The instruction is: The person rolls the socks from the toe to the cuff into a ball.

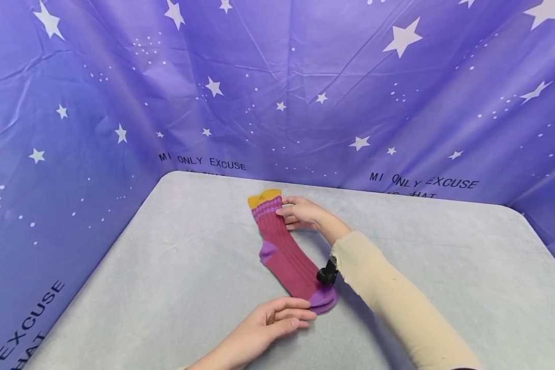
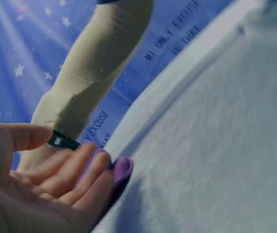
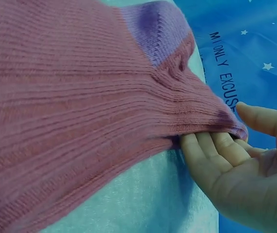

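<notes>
Sock [image 1: 284, 241] is mid-table, lying full length on the grey tabletop [image 1: 166, 267]. Clock centred on the sock, head view: yellow cuff [image 1: 271, 194] at 11, purple toe [image 1: 324, 297] at 5, purple heel [image 1: 268, 251] at 9.

Your left hand [image 1: 265, 321] sits at 6, fingers extended and fairly straight, tips touching the toe edge. Not gripping; thumb stands apart from the fingers.

Your right hand [image 1: 304, 211] sits between 12 and 1, at the cuff end. Right wrist view has your fingertips tucked under the sock's edge, thumb up by the band. Can't tell if you're pinching or just steadying it. Black wrist camera [image 1: 327, 273] at 4 overlaps the sock in head view, near the toe.

Progress, my read: laying out is mostly done. Sock is flat, heel and toe point clear, no fold or roll in it. Doubled edges at toe and cuff look like two socks stacked; can't confirm. Layers don't quite match at either end, so squaring those edges looks left. Any folding looks not yet started.
</notes>
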`<state>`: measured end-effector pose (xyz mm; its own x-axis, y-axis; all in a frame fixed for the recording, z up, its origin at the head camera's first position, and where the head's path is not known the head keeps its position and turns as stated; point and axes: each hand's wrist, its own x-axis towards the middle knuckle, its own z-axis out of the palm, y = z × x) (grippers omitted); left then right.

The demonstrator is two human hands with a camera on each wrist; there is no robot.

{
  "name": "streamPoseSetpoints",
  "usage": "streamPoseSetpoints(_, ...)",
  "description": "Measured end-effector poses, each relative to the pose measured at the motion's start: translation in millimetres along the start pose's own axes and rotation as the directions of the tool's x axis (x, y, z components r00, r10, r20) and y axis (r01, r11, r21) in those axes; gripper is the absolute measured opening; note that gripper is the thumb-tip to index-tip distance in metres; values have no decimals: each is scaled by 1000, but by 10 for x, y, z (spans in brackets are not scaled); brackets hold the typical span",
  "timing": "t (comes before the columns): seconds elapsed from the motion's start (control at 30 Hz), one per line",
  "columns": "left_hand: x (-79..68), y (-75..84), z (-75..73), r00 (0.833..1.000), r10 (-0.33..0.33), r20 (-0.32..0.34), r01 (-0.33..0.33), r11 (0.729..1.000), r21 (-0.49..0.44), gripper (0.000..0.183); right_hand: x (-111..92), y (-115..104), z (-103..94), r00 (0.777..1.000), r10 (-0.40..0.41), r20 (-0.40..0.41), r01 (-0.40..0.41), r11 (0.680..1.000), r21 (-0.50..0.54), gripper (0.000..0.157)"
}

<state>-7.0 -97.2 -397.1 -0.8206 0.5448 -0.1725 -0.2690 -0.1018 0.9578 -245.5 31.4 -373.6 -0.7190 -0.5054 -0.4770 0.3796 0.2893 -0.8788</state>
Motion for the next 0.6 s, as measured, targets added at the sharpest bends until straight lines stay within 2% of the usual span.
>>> streamPoseSetpoints(0.07, 11, 55, 14, 997, 79, -11, -76, 987, 143, 38, 9, 1, 13, 1000, -5, -3, 5, 1000, -4, 53)
streamPoseSetpoints(0.1, 20, 80, 25, 994, 111, -26, -102, 970, 219, 36, 17, 1, 23, 1000, -9, -4, 9, 1000, -2, 53)
streamPoseSetpoints(0.17, 49, 123, 52, 987, 153, -51, -125, 927, 355, 33, 40, -6, 38, 1000, -18, -9, 18, 1000, 3, 54)
streamPoseSetpoints(0.23, 92, 141, 71, 980, 191, -51, -144, 867, 477, 32, 68, -10, 54, 999, -30, -17, 30, 1000, -1, 53)
streamPoseSetpoints(0.3, 140, 136, 80, 976, 210, -50, -144, 803, 578, 32, 98, -10, 66, 999, -42, -22, 42, 999, 1, 51)
streamPoseSetpoints(0.37, 185, 119, 83, 978, 207, -36, -136, 754, 643, 34, 123, -6, 74, 998, -50, -27, 50, 999, -1, 49)
streamPoseSetpoints(0.43, 215, 98, 91, 982, 186, -40, -103, 700, 707, 35, 141, 2, 79, 998, -56, -28, 56, 998, -13, 48)
streamPoseSetpoints(0.53, 233, 79, 107, 985, 161, -54, -55, 600, 798, 36, 129, 1, 84, 998, -65, -24, 64, 997, -50, 51)
streamPoseSetpoints(0.6, 241, 83, 111, 986, 153, -73, -22, 544, 839, 36, 90, -10, 81, 996, -86, -13, 85, 993, -79, 53)
